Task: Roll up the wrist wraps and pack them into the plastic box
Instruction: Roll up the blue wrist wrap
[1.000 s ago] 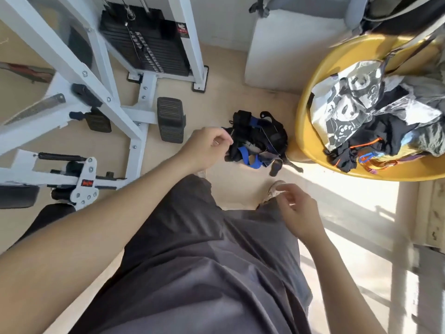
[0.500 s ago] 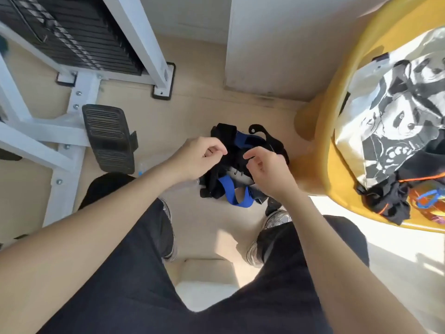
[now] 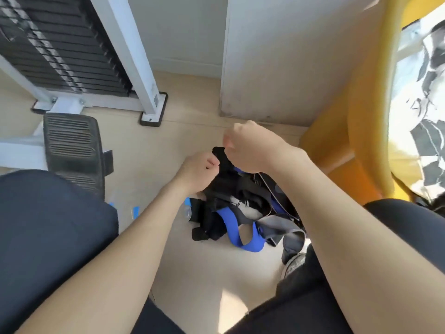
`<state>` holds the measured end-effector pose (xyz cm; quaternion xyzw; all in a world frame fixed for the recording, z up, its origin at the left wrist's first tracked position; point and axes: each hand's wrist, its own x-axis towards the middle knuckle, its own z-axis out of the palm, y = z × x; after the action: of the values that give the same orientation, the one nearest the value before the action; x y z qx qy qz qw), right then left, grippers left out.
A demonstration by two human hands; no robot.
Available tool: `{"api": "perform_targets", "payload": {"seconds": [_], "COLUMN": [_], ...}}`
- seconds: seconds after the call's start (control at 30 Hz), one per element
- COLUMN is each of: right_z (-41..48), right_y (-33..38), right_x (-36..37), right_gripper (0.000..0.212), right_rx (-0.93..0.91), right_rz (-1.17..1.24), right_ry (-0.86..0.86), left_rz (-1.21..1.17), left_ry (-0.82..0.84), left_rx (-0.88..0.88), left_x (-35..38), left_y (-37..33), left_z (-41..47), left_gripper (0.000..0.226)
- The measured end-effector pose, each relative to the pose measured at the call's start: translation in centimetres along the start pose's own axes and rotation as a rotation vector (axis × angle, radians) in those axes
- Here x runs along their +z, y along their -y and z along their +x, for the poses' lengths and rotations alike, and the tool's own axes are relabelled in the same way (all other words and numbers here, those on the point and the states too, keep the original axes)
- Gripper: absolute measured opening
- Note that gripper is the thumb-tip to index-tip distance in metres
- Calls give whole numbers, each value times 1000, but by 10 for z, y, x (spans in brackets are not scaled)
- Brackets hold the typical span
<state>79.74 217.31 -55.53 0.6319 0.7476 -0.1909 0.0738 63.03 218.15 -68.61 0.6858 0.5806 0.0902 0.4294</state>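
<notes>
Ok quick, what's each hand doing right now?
Left hand: closed, pinching the black wrap.
Right hand: closed, pinching the same black wrap at its upper end.

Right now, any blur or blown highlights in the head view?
Head view: motion blur smears the right hand pinching the black wrist wrap; sunlight overexposes the black-and-white patterned cloth in the yellow plastic tub; wide-angle bending at edges.
</notes>
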Motion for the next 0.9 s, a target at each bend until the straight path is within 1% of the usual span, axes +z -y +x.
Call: {"api": "perform_targets", "payload": {"seconds": [0.1, 0.17, 0.23, 0.27, 0.33, 0.43, 0.47, 0.53, 0.6, 0.7, 0.8, 0.87, 0.9], "right_z": [-27, -44, -57, -63, -75, -84, -82, -73, -58, -34, -24, -28, -33], "right_y": [18, 28, 33, 36, 39, 41, 42, 45, 49, 54, 55, 51, 47], "right_x": [9, 18, 29, 34, 40, 42, 41, 39, 39, 50, 88, 124, 143], "right_gripper": [26, 21, 12, 14, 25, 28, 28, 30, 31, 29, 24, 13, 9], "right_rx": [19, 30, 26, 10, -7, -31, -33, -19, -14, -20, -9, 14, 29], "right_rz": [-6, -42, -93, -102, -77, -74, -89, -132, -150, -92, -79, -77, -67], "right_ry": [17, 51, 86, 108, 174, 255, 272, 283, 252, 180, 176, 203, 222], "left_rz": [89, 145, 149, 135, 124, 116, 124, 167, 202, 289, 325, 361, 380], "left_ry": [16, 25, -1, -20, -55, -131, -137, -83, -28, -3, 27, 30, 19], "left_rx": [-11, -27, -119, -189, -307, -386, -410, -461, -462, -455, -423, -386, -366], "left_x": [8, 5, -1, -4, -5, 12, 20, 33, 41, 45, 61, 73, 78], "left_y": [11, 20, 33, 41, 63, 97, 107, 120, 127, 136, 144, 146, 146], "left_z": [-33, -49, -60, -67, -83, -112, -120, -128, -131, -131, -133, -130, -127], "left_gripper": [18, 19, 22, 25, 28, 29, 31, 36, 38, 40, 39, 38, 41]}}
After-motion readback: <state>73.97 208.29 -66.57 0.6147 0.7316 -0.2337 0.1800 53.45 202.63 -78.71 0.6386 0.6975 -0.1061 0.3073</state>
